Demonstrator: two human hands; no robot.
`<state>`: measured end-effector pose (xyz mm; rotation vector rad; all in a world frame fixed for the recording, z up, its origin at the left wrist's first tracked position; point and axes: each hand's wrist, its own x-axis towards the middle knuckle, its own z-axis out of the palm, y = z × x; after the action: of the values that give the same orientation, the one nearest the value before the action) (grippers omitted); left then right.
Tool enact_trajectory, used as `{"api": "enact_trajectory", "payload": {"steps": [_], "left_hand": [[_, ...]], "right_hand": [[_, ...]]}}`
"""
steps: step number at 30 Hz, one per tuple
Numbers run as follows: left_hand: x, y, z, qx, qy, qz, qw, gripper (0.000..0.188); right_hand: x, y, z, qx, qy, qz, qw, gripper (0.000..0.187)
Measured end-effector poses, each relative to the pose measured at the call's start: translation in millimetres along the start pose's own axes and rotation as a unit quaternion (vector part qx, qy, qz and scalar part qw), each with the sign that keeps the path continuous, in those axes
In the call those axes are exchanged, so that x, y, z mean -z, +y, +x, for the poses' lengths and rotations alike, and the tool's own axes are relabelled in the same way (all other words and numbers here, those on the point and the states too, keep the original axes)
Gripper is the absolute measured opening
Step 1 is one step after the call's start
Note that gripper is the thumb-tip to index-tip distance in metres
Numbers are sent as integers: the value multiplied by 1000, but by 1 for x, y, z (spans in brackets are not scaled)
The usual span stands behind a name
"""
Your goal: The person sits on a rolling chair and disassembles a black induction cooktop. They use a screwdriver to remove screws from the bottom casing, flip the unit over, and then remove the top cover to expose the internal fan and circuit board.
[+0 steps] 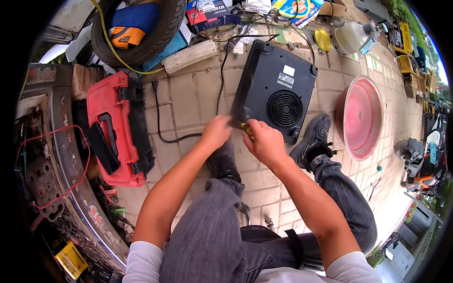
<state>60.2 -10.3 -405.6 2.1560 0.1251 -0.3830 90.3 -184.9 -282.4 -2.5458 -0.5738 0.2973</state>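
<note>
My right hand (266,142) is closed round a small yellow-handled tool (247,129); most of the tool is hidden by the fingers. Close beside it, my left hand (218,131) has its fingers drawn together at a dark, motion-smeared piece, whose kind I cannot make out. Both hands are just over the near left corner of a flat black appliance (264,89). That appliance lies bottom side up on the paving, showing a round fan grille, small feet and pale labels. A black power cord with a plug (155,85) runs over the bricks to its left.
A red and black tool case (108,132) stands at the left. To the right lies a round basin (363,118), with a clear jug-like sprayer (349,37) beyond it. A tyre (101,45) and a white power strip (189,56) lie at the back left.
</note>
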Motion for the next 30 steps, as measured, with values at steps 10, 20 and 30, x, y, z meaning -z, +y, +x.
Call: {"api": "enact_trajectory", "payload": {"steps": [10,20,30], "left_hand": [[-11,-3,-3,8,126,52,991,29],[12,-15,10,137,56,209,967,27],[38,17,7,1,41,30,999,22]], "right_hand": [[-2,-24,15,-68,-111,-41,991,22],[5,-12,24,169,-185,-156,956,7],[6,4,25,137,-42,-134,981,16]]}}
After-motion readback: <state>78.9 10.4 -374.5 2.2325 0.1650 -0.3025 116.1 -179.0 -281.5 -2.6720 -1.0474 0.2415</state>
